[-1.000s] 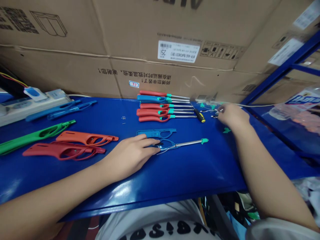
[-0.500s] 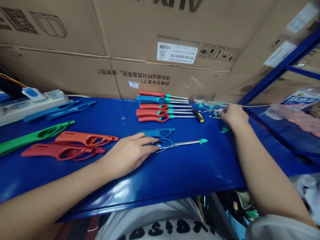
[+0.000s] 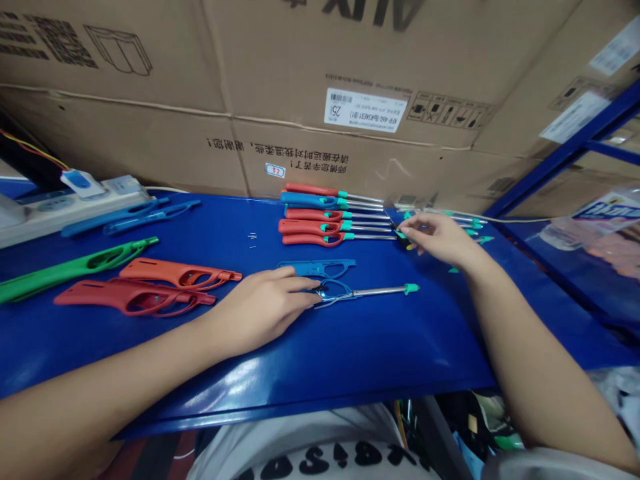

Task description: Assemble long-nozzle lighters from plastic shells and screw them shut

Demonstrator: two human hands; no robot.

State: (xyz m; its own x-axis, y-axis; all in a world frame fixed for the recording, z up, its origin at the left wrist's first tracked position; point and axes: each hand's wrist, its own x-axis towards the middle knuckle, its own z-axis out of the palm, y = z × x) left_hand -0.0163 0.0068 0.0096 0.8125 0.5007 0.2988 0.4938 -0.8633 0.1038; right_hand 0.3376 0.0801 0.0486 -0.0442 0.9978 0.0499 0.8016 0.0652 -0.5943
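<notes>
My left hand (image 3: 273, 303) lies on the blue table with its fingers closed on an opened blue stick lighter (image 3: 336, 291), whose metal tube points right and ends in a green tip. Its handle is hidden under the palm. A matching blue half shell (image 3: 325, 268) lies just behind it. My right hand (image 3: 440, 237) is at the back, thumb and fingertips pinching what looks like a small green plastic piece (image 3: 401, 234). Under these fingertips is a black and yellow screwdriver (image 3: 405, 244), mostly covered. Several closed red and blue lighters (image 3: 313, 227) lie to its left.
Loose metal tubes with green tips (image 3: 470, 223) lie at the back right. On the left are an orange shell (image 3: 170, 272), a red shell (image 3: 100, 295), a green shell (image 3: 75, 270) and a power strip (image 3: 65, 208). Small screws (image 3: 253, 237) lie mid-table. A large cardboard box (image 3: 280, 80) stands behind.
My right hand has moved left from the loose tubes and green pieces to the screwdriver by the closed lighters. My left hand stays on the opened blue lighter. The view has shifted slightly.
</notes>
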